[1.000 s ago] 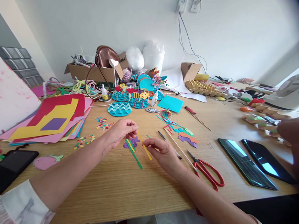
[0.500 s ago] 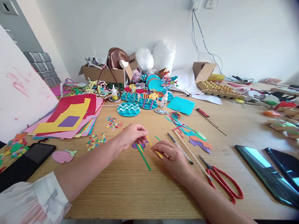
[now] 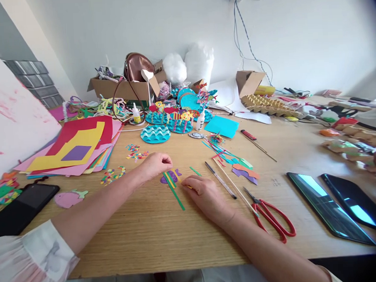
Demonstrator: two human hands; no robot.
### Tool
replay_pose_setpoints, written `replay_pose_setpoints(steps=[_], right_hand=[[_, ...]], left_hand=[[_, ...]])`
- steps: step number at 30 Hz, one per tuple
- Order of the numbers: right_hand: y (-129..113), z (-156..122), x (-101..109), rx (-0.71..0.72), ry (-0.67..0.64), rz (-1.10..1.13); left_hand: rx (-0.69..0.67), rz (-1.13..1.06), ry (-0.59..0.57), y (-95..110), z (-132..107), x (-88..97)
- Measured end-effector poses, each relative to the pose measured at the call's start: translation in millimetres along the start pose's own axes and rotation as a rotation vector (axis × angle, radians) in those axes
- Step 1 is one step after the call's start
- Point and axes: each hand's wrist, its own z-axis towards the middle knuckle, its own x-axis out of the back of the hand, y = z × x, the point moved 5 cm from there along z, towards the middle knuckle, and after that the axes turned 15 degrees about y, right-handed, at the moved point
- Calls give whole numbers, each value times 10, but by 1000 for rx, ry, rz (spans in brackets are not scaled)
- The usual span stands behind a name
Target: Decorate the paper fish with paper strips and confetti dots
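My left hand (image 3: 159,163) hovers just above a purple paper fish (image 3: 173,176), thumb and fingers pinched together. Whatever is between its fingertips is hidden. Green and yellow paper strips lie slantwise across the fish, and a long green strip (image 3: 178,199) runs past it towards the front edge. To the right, my right hand (image 3: 204,193) rests on the table, its fingers closed on a yellow paper strip (image 3: 190,187), of which only a little shows. A short green strip (image 3: 195,171) lies just beyond it.
Right of my hands lie a pen (image 3: 221,180), a wooden stick (image 3: 231,180) and red-handled scissors (image 3: 274,218). Stacked coloured sheets (image 3: 78,141) and a black phone (image 3: 25,206) are at left. Glue bottles (image 3: 200,120) and blue wave-edged crafts (image 3: 155,134) stand farther back.
My left hand has moved left, away from my right hand; the yellow strip seen at its fingertips no longer shows there. The view has shifted slightly.
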Motion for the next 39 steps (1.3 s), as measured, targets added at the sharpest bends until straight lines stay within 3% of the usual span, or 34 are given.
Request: replay_pose_setpoints(steps=[7, 18, 39], right_hand=[[-65, 55, -36, 13, -82, -32], [-32, 18, -105, 49, -38, -30], [-32, 19, -135, 30, -48, -14]], left_hand=[[-61, 141, 4, -54, 32, -19], [-96, 273, -12, 9, 2, -19], [-127, 280, -13, -12, 32, -39]])
